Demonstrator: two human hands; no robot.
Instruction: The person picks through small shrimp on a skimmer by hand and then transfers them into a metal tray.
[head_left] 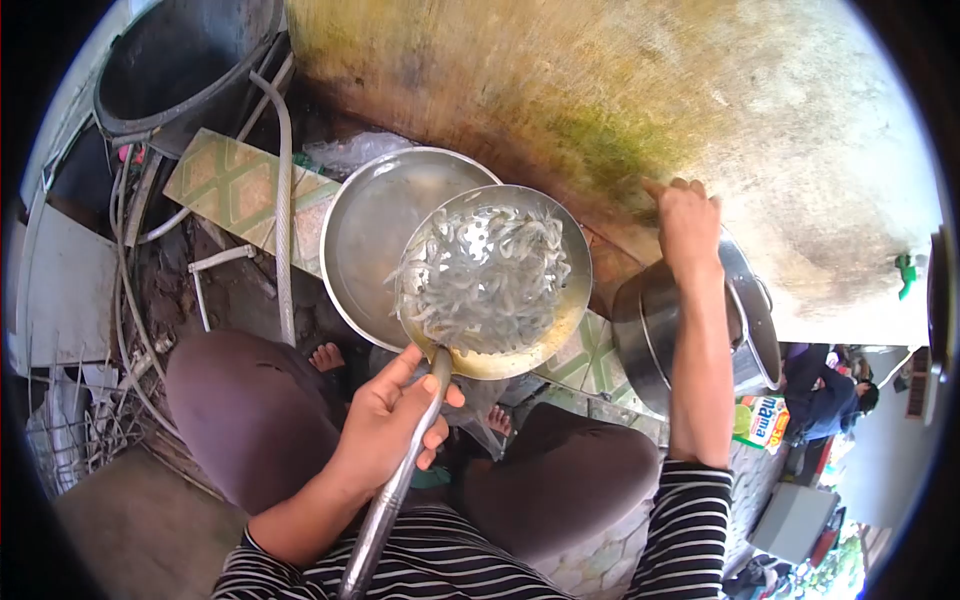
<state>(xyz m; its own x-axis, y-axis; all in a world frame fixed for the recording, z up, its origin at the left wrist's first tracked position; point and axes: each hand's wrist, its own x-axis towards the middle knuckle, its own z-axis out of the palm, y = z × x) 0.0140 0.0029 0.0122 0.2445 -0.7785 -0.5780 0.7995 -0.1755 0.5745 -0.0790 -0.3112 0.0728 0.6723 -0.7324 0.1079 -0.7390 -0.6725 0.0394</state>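
My left hand (390, 420) is wrapped around the metal handle of a round perforated skimmer (520, 365). A heap of small grey, translucent shrimp (490, 270) lies in the skimmer's bowl. Beneath and behind it, a wide metal basin (350, 190) holds cloudy water, and the skimmer overlaps its right side. My right hand (687, 225) is raised beside the wall, above the left part of a dark metal pot (640, 330). One of its digits sticks out to the left, while the other fingers are bent and partly hidden. I see nothing in that hand.
A stained wall (600, 70) rises close behind the basin and pot. At upper left stands a large black tub (180, 70), with a hose (283, 200) hanging down nearby. A printed packet (762, 422) lies right of the pot. Another person (830, 395) is in the background at right.
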